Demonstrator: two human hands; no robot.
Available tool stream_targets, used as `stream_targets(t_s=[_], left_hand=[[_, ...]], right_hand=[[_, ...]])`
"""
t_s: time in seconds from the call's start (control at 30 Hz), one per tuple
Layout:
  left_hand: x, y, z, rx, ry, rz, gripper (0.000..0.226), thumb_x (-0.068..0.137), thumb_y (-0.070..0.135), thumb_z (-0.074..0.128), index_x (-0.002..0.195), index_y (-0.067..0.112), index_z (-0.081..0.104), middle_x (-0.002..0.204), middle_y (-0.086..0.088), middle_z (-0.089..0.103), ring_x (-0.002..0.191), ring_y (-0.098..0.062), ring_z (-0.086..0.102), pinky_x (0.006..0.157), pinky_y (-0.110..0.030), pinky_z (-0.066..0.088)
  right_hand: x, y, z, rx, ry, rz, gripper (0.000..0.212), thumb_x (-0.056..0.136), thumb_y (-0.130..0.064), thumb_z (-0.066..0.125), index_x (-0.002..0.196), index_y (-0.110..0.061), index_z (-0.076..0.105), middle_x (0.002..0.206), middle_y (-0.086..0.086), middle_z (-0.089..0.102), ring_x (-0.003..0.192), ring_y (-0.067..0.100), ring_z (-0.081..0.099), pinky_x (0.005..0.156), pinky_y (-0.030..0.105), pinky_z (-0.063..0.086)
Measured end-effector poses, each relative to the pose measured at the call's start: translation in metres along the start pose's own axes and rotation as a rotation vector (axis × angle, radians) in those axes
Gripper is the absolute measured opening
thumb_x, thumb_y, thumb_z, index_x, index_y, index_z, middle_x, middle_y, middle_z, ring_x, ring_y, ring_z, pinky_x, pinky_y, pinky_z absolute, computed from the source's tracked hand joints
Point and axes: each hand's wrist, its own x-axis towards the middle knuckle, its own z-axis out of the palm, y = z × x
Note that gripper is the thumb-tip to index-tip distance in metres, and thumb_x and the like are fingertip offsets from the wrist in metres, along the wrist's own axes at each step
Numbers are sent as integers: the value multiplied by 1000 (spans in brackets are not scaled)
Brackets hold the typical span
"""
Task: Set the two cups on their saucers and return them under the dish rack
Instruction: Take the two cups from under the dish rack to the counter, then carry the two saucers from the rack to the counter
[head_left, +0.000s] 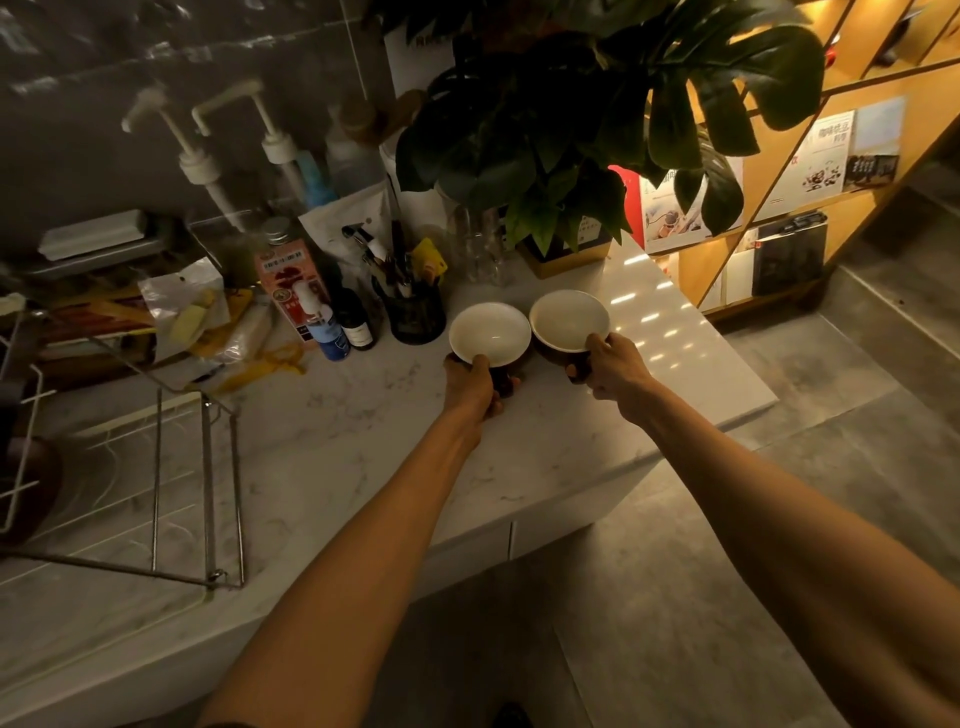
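Gripping one cup each by the handle, the left hand (470, 382) holds the left cup (490, 334) and the right hand (613, 366) the right cup (569, 318), over the marble bench (337, 441); the carton (291, 288) label is unreadable.

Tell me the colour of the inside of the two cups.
White inside both cups, dark outside; head view.

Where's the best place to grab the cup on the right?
By its handle, from the near side. The right cup sits upright with its handle turned toward the person, and the right hand already grips there, thumb on the rim, clear of the left cup.
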Motion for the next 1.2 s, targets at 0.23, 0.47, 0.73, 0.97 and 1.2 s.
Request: stream_targets(t_s=[0.23,0.47,0.73,0.97,1.2], left_hand=[[-1,1,-3,49,1,9,41,97,18,43,137,20,35,112,-20,68,60,-15,59,38,-18,39],[-10,9,-17,258,-20,0,46,99,40,42,136,14,39,115,-13,66,69,-16,57,57,-29,48],[-46,25,-49,945,-6,296,54,100,47,29,136,10,46,128,-12,58,106,-31,62,85,-36,53],[-100,33,-101,1488,-118,456,52,98,47,34,140,20,45,141,-11,53,122,-30,54,92,-38,44],[-175,-10,-194,1510,-281,337,61,96,51,41,151,32,25,147,-7,47,129,-26,49,103,-40,43]], right_hand=[[8,2,-2,-74,-16,16,29,105,-24,35,127,-8,46,77,11,66,55,15,45,48,25,32],[6,6,3,-183,68,-16,37,103,-32,40,128,-4,47,81,13,60,62,19,52,49,28,41],[-32,-13,10,-1015,394,-240,61,96,-50,48,139,-8,39,131,22,55,118,42,55,94,52,47],[-108,-48,62,-1337,103,-602,46,97,-42,49,133,-13,51,121,15,65,106,33,63,87,45,53],[-199,-51,134,-1594,-510,-619,64,97,-52,47,151,-24,29,152,10,42,135,30,45,106,42,40]])
